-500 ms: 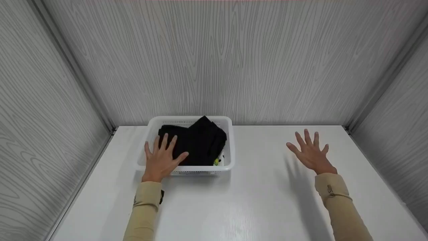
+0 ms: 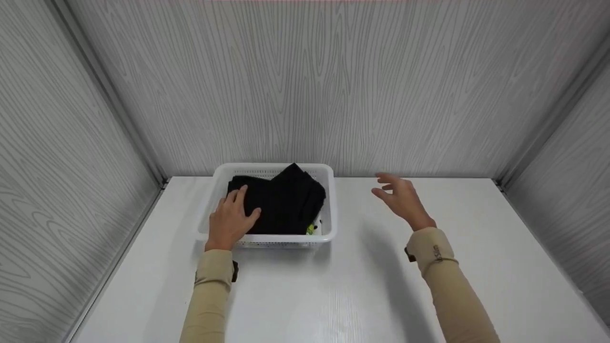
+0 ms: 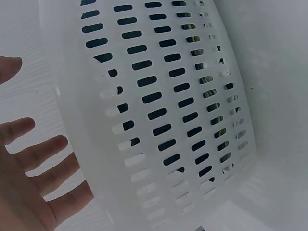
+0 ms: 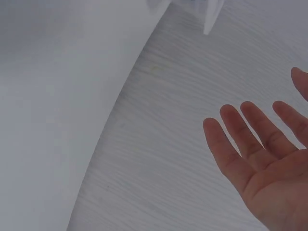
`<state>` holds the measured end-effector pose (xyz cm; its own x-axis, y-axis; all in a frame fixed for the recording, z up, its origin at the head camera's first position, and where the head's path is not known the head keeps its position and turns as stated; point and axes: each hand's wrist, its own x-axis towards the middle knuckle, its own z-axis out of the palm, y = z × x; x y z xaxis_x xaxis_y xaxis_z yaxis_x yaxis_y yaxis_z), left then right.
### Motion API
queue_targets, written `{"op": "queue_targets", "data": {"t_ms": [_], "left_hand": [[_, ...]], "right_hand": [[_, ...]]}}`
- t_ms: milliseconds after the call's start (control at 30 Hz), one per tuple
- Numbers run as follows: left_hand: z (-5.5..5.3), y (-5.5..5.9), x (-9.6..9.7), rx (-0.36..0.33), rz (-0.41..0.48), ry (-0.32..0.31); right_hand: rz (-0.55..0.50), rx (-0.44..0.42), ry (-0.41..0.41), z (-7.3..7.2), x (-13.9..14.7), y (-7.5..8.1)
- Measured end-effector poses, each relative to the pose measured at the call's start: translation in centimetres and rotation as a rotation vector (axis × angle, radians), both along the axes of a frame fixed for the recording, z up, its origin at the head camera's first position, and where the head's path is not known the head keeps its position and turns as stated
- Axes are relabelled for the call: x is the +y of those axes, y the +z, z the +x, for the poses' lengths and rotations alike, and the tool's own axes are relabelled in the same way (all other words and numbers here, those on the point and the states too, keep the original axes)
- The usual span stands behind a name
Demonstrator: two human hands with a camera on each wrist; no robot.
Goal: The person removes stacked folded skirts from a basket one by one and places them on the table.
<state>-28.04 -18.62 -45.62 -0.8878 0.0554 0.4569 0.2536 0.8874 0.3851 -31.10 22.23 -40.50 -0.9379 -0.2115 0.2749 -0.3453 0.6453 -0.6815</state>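
Note:
A white plastic basket (image 2: 213,200) with slotted walls stands on the white table near its back edge, left of the middle. Folded black cloth (image 2: 279,205) fills most of it, one corner rising at the rear rim. My left hand (image 2: 231,220) hovers over the basket's left front, its fingers loosely bent and pinching nothing. In the left wrist view the fingers are spread beside the basket's rim (image 3: 72,101). Right of the basket, my right hand (image 2: 401,199) is in the air with relaxed fingers pointing left; the right wrist view shows an empty palm (image 4: 284,187).
A small yellow-green and white patterned item (image 2: 312,229) peeks out at the basket's right front corner, mostly hidden by the cloth. Grey wood-grain panels, a back wall (image 2: 305,85) and two side walls, enclose the white tabletop (image 2: 295,300).
My right hand has moved left toward the basket and turned, so its spread fingers now point left. My left hand's fingers are more bent, staying over the basket.

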Motion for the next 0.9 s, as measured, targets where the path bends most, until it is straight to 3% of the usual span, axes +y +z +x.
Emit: {"op": "queue_targets", "data": {"t_ms": [367,533,733,900], "left_hand": [[0.2,-0.7,-1.1,-0.149,0.055,0.04],[0.2,-1.2,-1.5,-0.198,0.059,0.046],[-0.1,-1.4,-2.0,-0.272,0.047,0.078],[-0.5,-1.1,-2.3,-0.341,0.073,0.071]], "right_hand": [[-0.12,0.019,0.081,-0.2,-6.7,-0.7],[-0.156,-0.023,0.088,-0.1,-8.9,-1.4],[-0.207,-0.209,0.112,-0.2,-10.8,-1.8],[-0.242,-0.36,0.127,-0.2,-11.8,-2.1]]}}
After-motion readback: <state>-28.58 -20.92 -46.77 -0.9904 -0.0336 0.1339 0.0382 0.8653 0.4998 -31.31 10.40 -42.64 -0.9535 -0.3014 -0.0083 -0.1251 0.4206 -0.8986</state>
